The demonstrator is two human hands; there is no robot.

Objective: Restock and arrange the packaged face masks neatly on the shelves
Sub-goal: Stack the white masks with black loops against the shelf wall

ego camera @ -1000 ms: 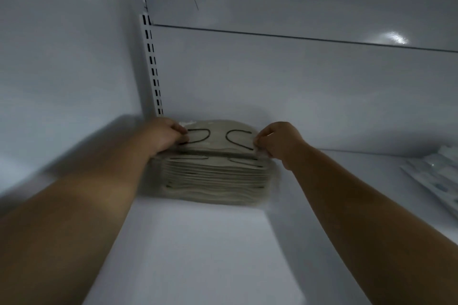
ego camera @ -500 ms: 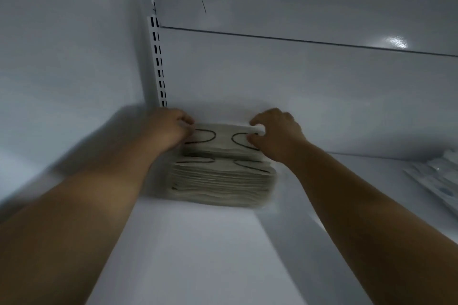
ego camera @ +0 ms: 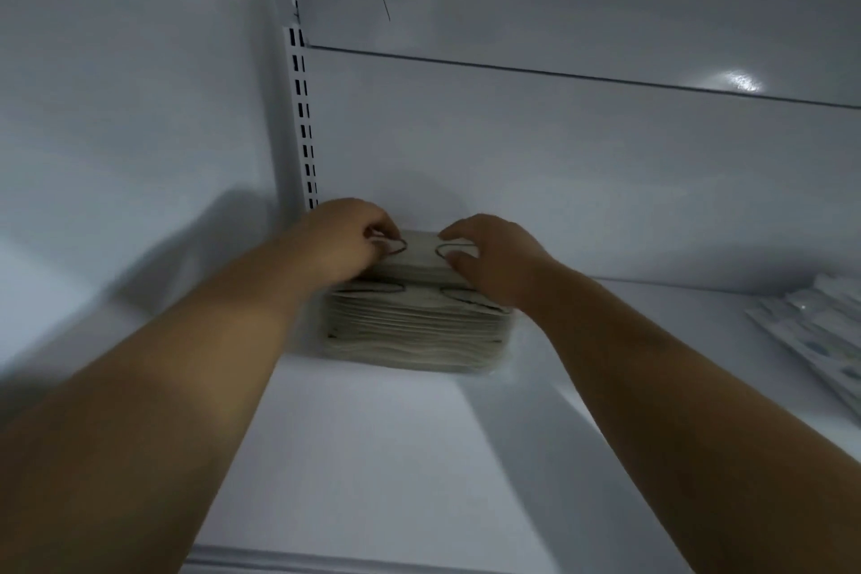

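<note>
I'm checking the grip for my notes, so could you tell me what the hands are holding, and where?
Both hands grip the top mask pack on the stack: the left hand at its left end, the right hand at its right end.

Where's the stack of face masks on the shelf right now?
The stack of face masks sits at the shelf's back left corner, below the slotted upright, gripped between the left hand and right hand.

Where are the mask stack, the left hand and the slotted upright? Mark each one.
mask stack (ego camera: 414, 331), head view, front edge of the layered packs.
left hand (ego camera: 347, 242), head view, back of the hand.
slotted upright (ego camera: 302, 117), head view, middle of the slotted strip.
</note>
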